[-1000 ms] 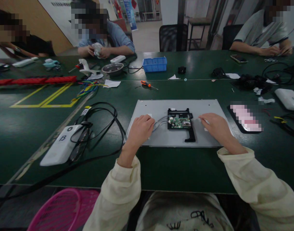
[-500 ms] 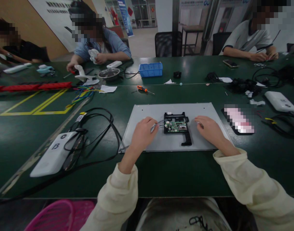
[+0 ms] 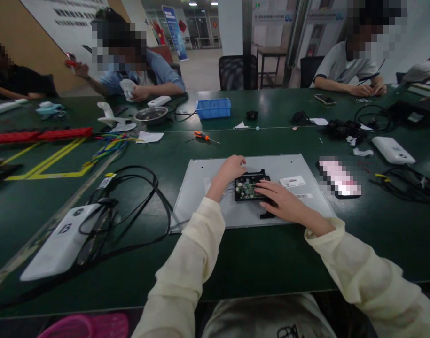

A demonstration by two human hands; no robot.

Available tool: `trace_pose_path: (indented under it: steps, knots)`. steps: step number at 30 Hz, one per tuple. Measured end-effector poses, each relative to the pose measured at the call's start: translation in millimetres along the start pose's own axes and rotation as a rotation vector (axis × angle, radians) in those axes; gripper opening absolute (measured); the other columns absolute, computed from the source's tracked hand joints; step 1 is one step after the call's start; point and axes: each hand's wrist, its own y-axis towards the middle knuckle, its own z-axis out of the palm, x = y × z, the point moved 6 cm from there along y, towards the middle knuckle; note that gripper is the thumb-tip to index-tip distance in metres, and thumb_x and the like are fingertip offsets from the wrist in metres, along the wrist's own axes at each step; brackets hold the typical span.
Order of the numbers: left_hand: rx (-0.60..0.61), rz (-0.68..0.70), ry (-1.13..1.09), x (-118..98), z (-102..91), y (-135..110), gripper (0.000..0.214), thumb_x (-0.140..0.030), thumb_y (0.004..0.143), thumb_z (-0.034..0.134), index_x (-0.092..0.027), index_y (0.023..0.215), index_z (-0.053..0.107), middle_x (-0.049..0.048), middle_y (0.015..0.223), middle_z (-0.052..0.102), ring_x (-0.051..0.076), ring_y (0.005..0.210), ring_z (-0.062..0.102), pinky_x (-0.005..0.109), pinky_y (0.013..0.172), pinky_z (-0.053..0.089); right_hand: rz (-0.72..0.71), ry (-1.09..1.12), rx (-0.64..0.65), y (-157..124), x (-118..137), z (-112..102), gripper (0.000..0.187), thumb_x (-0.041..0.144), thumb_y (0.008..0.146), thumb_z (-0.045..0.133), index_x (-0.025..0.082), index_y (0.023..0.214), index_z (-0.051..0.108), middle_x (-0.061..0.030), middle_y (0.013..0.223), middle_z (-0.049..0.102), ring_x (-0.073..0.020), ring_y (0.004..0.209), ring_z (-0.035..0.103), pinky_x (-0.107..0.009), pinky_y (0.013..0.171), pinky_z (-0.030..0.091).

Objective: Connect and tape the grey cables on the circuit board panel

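A flat light-grey panel [image 3: 186,206] lies on the table before me. On it sits a black plastic frame [image 3: 252,175] holding a green circuit board [image 3: 246,190]. At the frame's upper left corner is my left hand [image 3: 230,171], its fingers curled together; whatever they may pinch is hidden. My right hand [image 3: 283,199] reaches over the board from the right with fingers stretched out and touching or just above it. It covers the board's right part. Thin grey wires [image 3: 229,190] run from the frame's left side. White labels [image 3: 292,182] show on the panel's right.
An orange-handled screwdriver [image 3: 202,136] lies beyond the panel, near a blue basket [image 3: 213,109]. A phone [image 3: 340,177] is at the right. On the left rest a white power bank [image 3: 61,239] and looped black cables [image 3: 154,188]. Other people sit across the table.
My left hand has moved from the wires at the frame's left to its upper corner. My right hand has come left over the board, fingers extended. Labels on the panel now show.
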Motion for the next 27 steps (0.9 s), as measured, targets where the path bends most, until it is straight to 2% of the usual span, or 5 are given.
trace_pose_path:
  steps: [4, 8, 13, 19, 27]
  knots:
    - [0.04, -0.021, -0.072, 8.8, 9.6, 4.0, 0.022, -0.014, 0.073, 0.06, -0.013, 0.092, 0.07, 0.0067, 0.086, 0.07, 0.018, 0.08, 0.063, 0.026, 0.076, 0.047, 0.009, 0.031, 0.028, 0.4, 1.6, 3.0, 0.047, 0.035, 0.094, 0.047, 0.024, 0.139, 0.045, -0.0102, 0.143, 0.047, -0.0256, 0.136, 0.04, -0.052, 0.11, 0.038]
    - [0.031, -0.046, -0.108, 16.9, 13.6, 6.0, 0.02, -0.011, 0.071, 0.061, -0.013, 0.088, 0.071, 0.0051, 0.083, 0.07, 0.016, 0.078, 0.063, 0.024, 0.072, 0.047, 0.034, 0.039, 0.044, 0.3, 0.4, 3.7, 0.046, 0.035, 0.094, 0.046, 0.024, 0.139, 0.045, -0.01, 0.143, 0.048, -0.0257, 0.135, 0.041, -0.052, 0.11, 0.038]
    - [-0.017, -0.085, -0.137, 20.5, 17.1, 7.4, 0.015, -0.013, 0.074, 0.059, -0.014, 0.084, 0.071, 0.0049, 0.081, 0.071, 0.016, 0.077, 0.064, 0.023, 0.072, 0.047, 0.045, 0.038, 0.053, 0.0, 2.1, 3.4, 0.045, 0.035, 0.094, 0.045, 0.024, 0.138, 0.045, -0.01, 0.143, 0.048, -0.0257, 0.134, 0.042, -0.052, 0.11, 0.038]
    - [-0.083, -0.13, -0.156, 23.2, 14.7, 6.9, 0.018, -0.014, 0.079, 0.055, -0.015, 0.085, 0.072, 0.0061, 0.084, 0.072, 0.016, 0.08, 0.065, 0.024, 0.075, 0.048, 0.059, 0.028, 0.053, 0.1, 3.3, 2.1, 0.045, 0.034, 0.094, 0.045, 0.022, 0.138, 0.046, -0.0105, 0.143, 0.048, -0.0253, 0.134, 0.042, -0.051, 0.11, 0.038]
    - [-0.114, -0.247, -0.14, 23.5, 4.1, 0.8, 0.017, -0.014, 0.076, 0.057, -0.016, 0.084, 0.072, 0.008, 0.088, 0.073, 0.018, 0.083, 0.066, 0.024, 0.076, 0.049, 0.034, 0.031, 0.05, 0.0, 3.3, 3.1, 0.044, 0.033, 0.094, 0.045, 0.022, 0.137, 0.047, -0.0107, 0.143, 0.048, -0.0249, 0.134, 0.041, -0.051, 0.111, 0.037]
